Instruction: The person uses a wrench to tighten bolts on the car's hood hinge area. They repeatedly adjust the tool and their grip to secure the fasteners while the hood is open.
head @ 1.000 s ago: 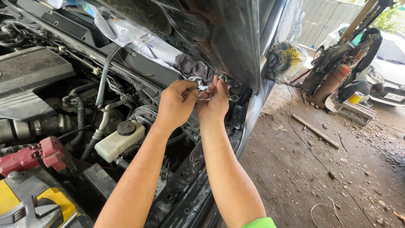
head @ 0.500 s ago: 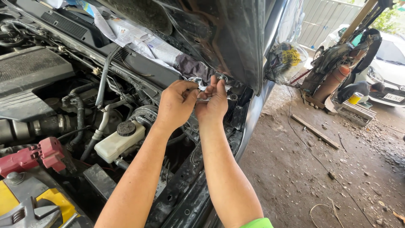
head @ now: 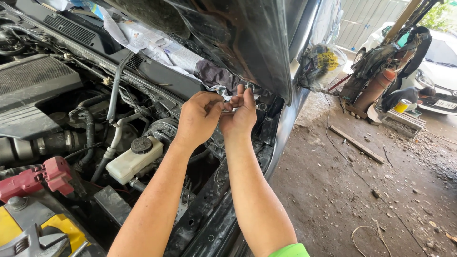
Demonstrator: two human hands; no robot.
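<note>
Here, both hands meet at the rear corner of the engine bay, just under the lower edge of the raised hood [head: 238, 43]. Left hand [head: 197, 119]: fingers curled, tips pinched on a small metal part [head: 232, 108]. Right hand [head: 240, 114]: fingers also closed around the same part from the other side, thumb and forefinger raised towards a small bolt head [head: 247, 86] above. The two hands touch each other.

Metal part: thin, silvery, shiny, mostly covered by the fingers; its exact shape cannot be told. It sits near the hood hinge area, beside the inner edge of the fender [head: 281, 138], in front of a crumpled grey rag [head: 214, 76].

Surroundings: white fluid reservoir [head: 131, 162] with a black cap lies below the left forearm, well apart from the hands. Black hoses [head: 114, 95] run upward beside it. A red terminal cover [head: 43, 176] and a yellow-topped battery [head: 28, 228] occupy the lower left corner. Sheets of newspaper [head: 152, 43] lie along the cowl under the hood. To the right, dirt ground [head: 362, 190] with a wooden plank [head: 357, 143], loose wire, and a white car [head: 440, 66] in the far corner.
</note>
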